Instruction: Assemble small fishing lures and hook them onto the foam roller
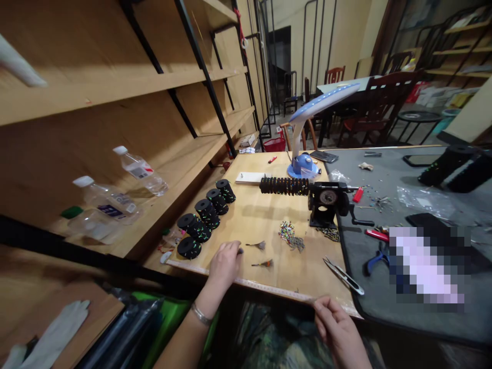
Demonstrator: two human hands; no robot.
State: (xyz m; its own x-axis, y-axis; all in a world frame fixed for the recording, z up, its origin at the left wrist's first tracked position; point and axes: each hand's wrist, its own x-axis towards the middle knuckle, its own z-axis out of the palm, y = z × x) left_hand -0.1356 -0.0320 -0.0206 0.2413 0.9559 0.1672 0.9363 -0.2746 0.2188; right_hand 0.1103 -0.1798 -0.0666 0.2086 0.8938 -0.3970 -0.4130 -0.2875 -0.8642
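"Which way do the tufted bundles [257, 245] point?"

"Two lie on the wooden tabletop [246, 218], just right of the left hand [225, 264], one nearer than the other. Each has its long axis running left to right, thin stem to the left, frayed end to the right."

"And the left hand's grip?"

"Fingers curled down, tips at a small dark piece [240, 251]. I can't tell whether they pinch it or merely touch it; that spot is small and blurred."

"The right hand [332, 320]?"

"Thumb and fingertips pressed together by the table's near edge, next to a pale marked strip [269, 289] that runs along that edge. Anything between them is too fine to make out."

"Any writing?"

"The strip carries tick marks, and the bottles [140, 171] on the left shelf [192, 154] have printed labels, but no word is legible."

"Counts?"

"Three bottles: two white caps, one green. Five black rolls [189, 248] with green flecks, in a row along the table's left side. One ribbed black roller [284, 186], lying left to right, joined to one cranked device [326, 197]. One pile of coloured beads [286, 230], one of grey pieces [296, 244] beside it, and one pair of snips [344, 277], tips toward the far left."
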